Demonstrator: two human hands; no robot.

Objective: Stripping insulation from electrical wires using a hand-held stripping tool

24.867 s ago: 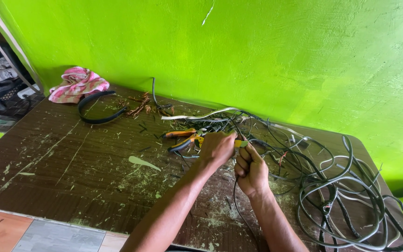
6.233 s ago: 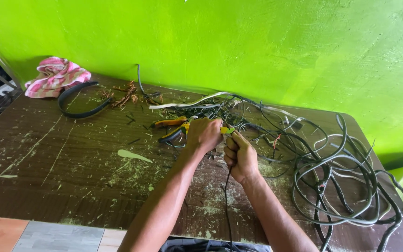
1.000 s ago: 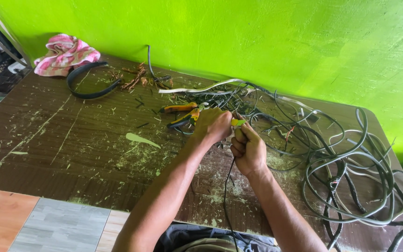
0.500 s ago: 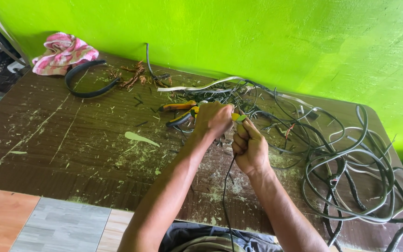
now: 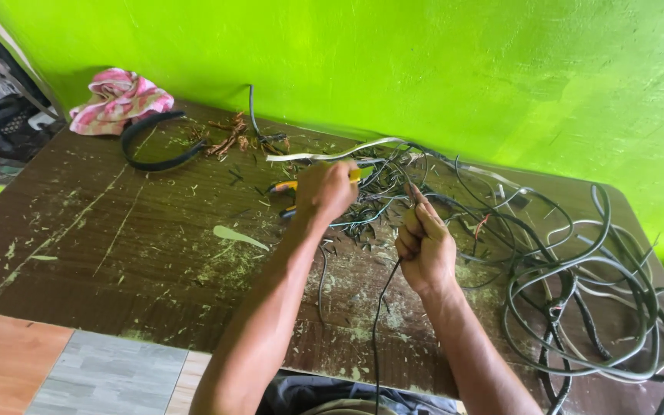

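My right hand (image 5: 426, 247) is closed in a fist around a thin black wire (image 5: 379, 323), fingers curled tight and thumb pressed along the top. The wire drops from the bottom of that fist, crosses the near edge of the table (image 5: 117, 253) and runs down toward my lap. Above the fist only a short stub seems to stick out, though the view there is too cluttered for me to be sure.

My left hand (image 5: 324, 190) is farther back on the table, away from the fist and closer to the green wall (image 5: 424, 69). It is closed too, wrapped around a yellow-handled tool (image 5: 356, 174); only a bit of yellow shows past my knuckles, so I cannot tell how its blades stand. Pliers with orange handles (image 5: 284, 187) lie on the table just behind that hand, partly hidden by it.

To the right of the fist a big tangle of grey and black cables (image 5: 578, 284) covers that end of the table. Short green and dark trimmings (image 5: 363, 223) are scattered between my two hands. Well to the left of the fist, near the wall, lie a curved black strip (image 5: 151, 146), a small heap of bare copper strands (image 5: 228, 138) and, at the far corner, a pink striped cloth (image 5: 121, 100).
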